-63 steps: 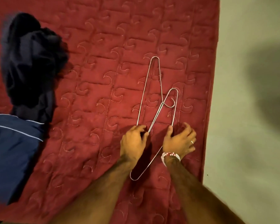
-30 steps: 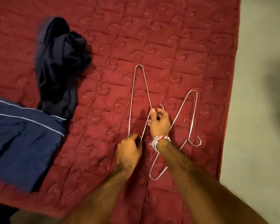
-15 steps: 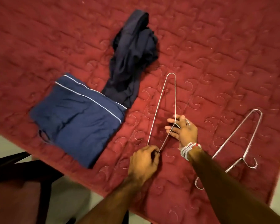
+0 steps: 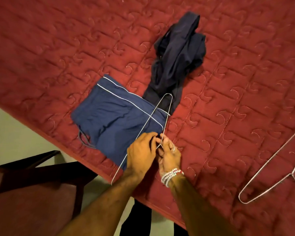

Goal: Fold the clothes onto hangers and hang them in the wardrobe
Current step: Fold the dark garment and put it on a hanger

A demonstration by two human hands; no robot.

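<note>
A thin metal hanger lies slanted over the folded blue trousers with white piping on the red quilted bed. My left hand and my right hand meet at the hanger's neck, and both pinch the wire there. A crumpled dark navy garment lies beyond the trousers. A second metal hanger rests on the quilt at the far right, untouched.
The bed's edge runs diagonally from the left down to the bottom middle. A dark wooden chair with a brown seat stands on the pale floor at lower left, close to the edge.
The hanger has moved left from the bare quilt onto the blue trousers. Both hands now hold its neck together; the second hanger stays behind at the right.
</note>
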